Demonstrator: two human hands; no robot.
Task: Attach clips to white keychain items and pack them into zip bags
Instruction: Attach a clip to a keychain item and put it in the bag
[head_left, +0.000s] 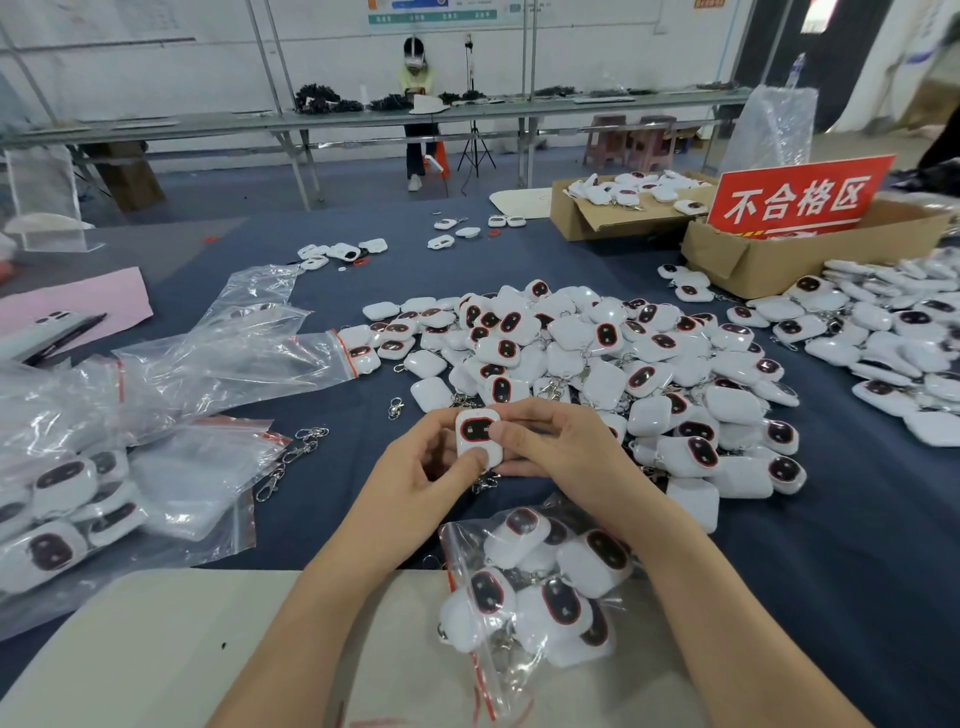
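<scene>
Left grip (434, 465) and right grip (553, 447) together pinch a white keychain item (478, 435) just on the worker's side of the keychain pile (597, 353); a filled zip bag (535, 587) lies nearer still.

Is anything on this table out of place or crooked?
Nothing looks damaged. The red sign leans askew in its cardboard box, and a few loose clips lie scattered on the cloth between the zip bags and the keychain pile.

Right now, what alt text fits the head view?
Left hand and right hand hold one white keychain item beyond a part-filled zip bag. A pile of such items lies behind, empty zip bags and loose clips to its left.
</scene>
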